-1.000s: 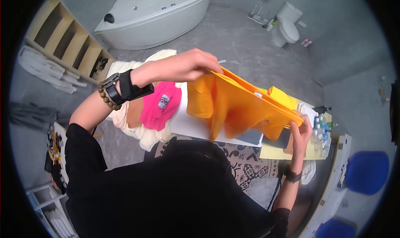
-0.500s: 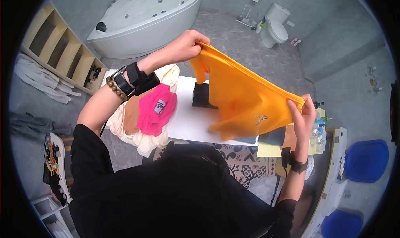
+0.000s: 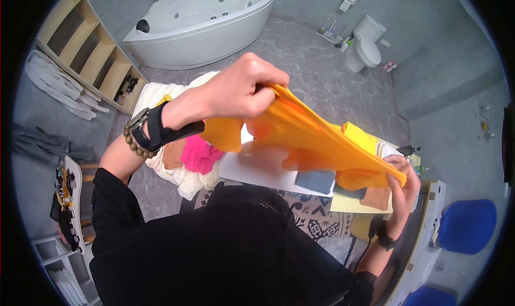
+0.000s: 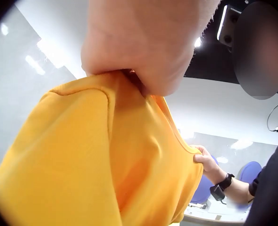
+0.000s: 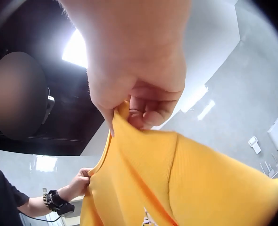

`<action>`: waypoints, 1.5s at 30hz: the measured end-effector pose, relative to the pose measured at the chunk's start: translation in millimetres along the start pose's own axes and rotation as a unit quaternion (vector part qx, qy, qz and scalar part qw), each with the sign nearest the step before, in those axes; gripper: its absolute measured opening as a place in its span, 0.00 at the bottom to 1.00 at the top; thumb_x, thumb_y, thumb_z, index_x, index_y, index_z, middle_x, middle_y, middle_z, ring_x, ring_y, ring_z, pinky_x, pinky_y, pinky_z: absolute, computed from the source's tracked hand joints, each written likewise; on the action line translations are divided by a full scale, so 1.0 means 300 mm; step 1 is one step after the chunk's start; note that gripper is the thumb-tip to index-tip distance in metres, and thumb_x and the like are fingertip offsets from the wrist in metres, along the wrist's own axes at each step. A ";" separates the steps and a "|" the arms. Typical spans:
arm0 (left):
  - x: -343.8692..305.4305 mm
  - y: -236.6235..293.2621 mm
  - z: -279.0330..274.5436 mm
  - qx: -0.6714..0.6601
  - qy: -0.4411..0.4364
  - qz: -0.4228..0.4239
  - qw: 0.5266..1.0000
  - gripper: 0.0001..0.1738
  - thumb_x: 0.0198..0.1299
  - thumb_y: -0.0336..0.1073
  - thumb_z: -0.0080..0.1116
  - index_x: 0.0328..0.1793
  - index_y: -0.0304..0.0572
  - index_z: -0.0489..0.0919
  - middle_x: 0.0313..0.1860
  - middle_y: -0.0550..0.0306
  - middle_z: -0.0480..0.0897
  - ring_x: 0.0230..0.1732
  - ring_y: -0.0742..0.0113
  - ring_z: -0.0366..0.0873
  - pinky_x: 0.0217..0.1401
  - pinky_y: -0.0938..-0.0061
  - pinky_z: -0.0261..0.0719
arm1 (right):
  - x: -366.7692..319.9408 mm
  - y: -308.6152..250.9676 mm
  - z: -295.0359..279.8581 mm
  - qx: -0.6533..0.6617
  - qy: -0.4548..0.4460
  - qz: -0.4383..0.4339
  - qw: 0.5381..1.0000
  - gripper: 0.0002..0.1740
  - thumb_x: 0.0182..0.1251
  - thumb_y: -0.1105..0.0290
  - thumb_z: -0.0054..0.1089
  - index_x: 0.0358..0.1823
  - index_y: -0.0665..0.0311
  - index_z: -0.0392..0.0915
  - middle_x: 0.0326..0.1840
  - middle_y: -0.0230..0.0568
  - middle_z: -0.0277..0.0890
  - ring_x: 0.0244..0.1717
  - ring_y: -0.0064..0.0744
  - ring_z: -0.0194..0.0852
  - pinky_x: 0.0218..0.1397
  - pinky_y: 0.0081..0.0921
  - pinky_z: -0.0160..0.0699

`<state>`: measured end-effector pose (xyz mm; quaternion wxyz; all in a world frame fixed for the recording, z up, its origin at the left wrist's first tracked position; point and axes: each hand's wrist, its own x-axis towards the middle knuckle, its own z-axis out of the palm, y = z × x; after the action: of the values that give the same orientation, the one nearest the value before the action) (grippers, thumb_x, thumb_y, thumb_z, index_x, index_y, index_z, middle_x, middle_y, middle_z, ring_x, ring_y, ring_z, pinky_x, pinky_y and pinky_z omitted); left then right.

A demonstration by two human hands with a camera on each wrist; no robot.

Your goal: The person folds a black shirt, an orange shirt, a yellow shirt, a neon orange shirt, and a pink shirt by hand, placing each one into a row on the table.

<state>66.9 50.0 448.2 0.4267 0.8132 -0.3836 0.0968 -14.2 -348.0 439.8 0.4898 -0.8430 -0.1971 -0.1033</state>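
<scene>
An orange-yellow shirt (image 3: pixel 316 129) is stretched in the air between both hands, above the white board (image 3: pixel 249 169). At one shoulder, my left hand (image 3: pixel 247 89) grips it with curled fingers. My right hand (image 3: pixel 403 185) pinches the other shoulder between thumb and fingers. The neckline runs between the two grips, and a sleeve hangs below the left hand. Part of a small print (image 5: pixel 148 219) shows on the fabric in the right wrist view. Below the left forearm lies a crumpled pink garment (image 3: pixel 199 155), partly hidden by the shirt.
Cream cloth (image 3: pixel 194 183) is heaped left of the board. A grey folded cloth (image 3: pixel 315 181) lies on the board's right part, with a brown folded cloth (image 3: pixel 376 197) and a yellow folded cloth (image 3: pixel 358 137) farther right. Beyond are a bathtub (image 3: pixel 198 48) and a toilet (image 3: pixel 367 48).
The shirt was lifted with its printed front showing, then tipped flatter and lower. The left hand has come closer to the head camera; the right has moved down and rightward. Both keep their hold.
</scene>
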 end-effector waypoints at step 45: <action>-1.065 -0.719 1.198 -0.144 -0.250 -0.710 0.642 0.33 0.56 0.56 0.61 0.46 0.24 0.77 0.39 0.37 0.82 0.32 0.54 0.83 0.27 0.59 0.78 | -0.923 1.242 0.772 0.085 -0.207 0.679 0.699 0.22 0.59 0.69 0.63 0.54 0.70 0.74 0.28 0.40 0.81 0.22 0.26 0.77 0.24 0.24 0.77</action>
<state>-61.1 20.4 -62.2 0.3640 0.7577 0.2109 -0.4990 -106.4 -376.1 -69.8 0.4436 -0.7029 0.3243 0.4516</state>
